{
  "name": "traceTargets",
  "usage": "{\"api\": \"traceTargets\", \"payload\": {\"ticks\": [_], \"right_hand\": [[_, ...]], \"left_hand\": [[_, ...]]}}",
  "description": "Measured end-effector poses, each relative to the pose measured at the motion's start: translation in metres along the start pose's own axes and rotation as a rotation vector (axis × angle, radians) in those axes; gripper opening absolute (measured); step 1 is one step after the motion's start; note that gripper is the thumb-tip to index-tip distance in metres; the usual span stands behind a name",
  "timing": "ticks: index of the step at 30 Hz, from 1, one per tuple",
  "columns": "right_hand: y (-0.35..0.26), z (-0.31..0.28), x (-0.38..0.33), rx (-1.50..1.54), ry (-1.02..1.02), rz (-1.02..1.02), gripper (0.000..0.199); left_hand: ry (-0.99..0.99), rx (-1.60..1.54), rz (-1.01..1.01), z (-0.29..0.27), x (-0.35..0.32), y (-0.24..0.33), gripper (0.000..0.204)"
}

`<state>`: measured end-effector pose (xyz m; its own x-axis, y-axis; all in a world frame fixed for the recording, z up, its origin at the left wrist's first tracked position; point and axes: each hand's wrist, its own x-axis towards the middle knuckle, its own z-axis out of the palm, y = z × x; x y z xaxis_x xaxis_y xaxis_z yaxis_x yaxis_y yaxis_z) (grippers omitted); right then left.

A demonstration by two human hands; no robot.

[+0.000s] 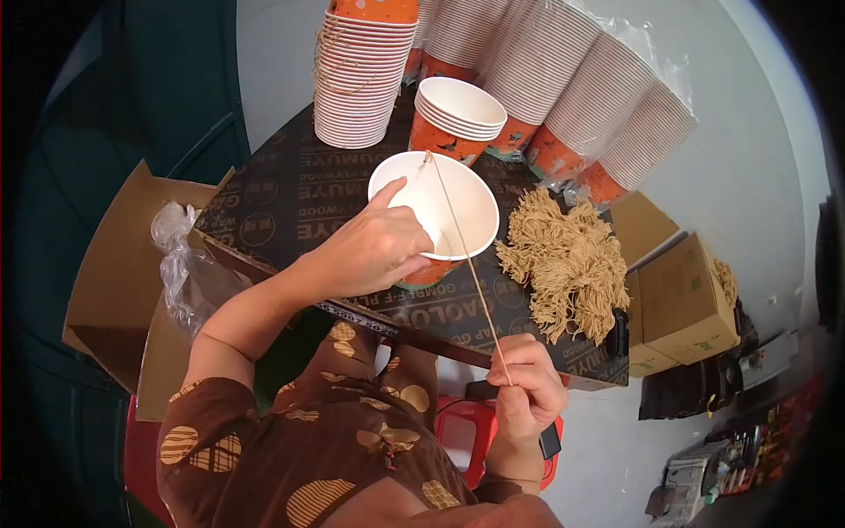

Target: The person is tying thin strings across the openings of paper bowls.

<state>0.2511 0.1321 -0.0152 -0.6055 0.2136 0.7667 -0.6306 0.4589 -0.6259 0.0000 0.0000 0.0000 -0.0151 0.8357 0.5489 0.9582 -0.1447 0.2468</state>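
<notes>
A paper bucket (475, 207), white inside with an orange printed outside, tilts toward me near the table's front edge. My left hand (383, 245) grips its near-left rim, some fingers reaching inside and the thumb outside. A thin tan string (471, 264) comes through the far side of the rim and runs taut across the opening. Below and right of the bucket, past the table's edge, my right hand (528, 378) is closed in a pinch on the string's lower end. To the right lies a pile of similar tan strings (572, 260).
Behind stand a few nested buckets (462, 106), a tall upside-down stack (356, 88) with strings hanging on it, and several plastic-wrapped stacks (546, 70). Cardboard boxes flank the dark printed table (290, 167); one box (687, 299) is at right. A clear plastic bag (180, 264) hangs left.
</notes>
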Motion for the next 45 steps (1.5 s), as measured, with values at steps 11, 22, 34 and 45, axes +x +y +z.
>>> {"api": "traceTargets", "payload": {"ticks": [11,22,34,45], "right_hand": [[0.035,-0.032,-0.039,-0.258,0.366,0.271,0.012],[0.074,-0.041,-0.042,-0.885,0.240,0.292,0.036],[0.080,-0.001,-0.019,-0.671,0.049,0.280,0.038],[0.099,0.012,-0.028,-0.697,0.023,0.215,0.044]], "left_hand": [[0.233,-0.058,-0.027,-0.014,-0.012,-0.006,0.053],[0.173,-0.065,-0.078,-0.005,0.003,-0.002,0.007],[0.176,-0.290,-0.240,-0.019,0.033,-0.004,0.018],[0.127,-0.527,-0.280,-0.026,0.041,-0.028,0.023]]}}
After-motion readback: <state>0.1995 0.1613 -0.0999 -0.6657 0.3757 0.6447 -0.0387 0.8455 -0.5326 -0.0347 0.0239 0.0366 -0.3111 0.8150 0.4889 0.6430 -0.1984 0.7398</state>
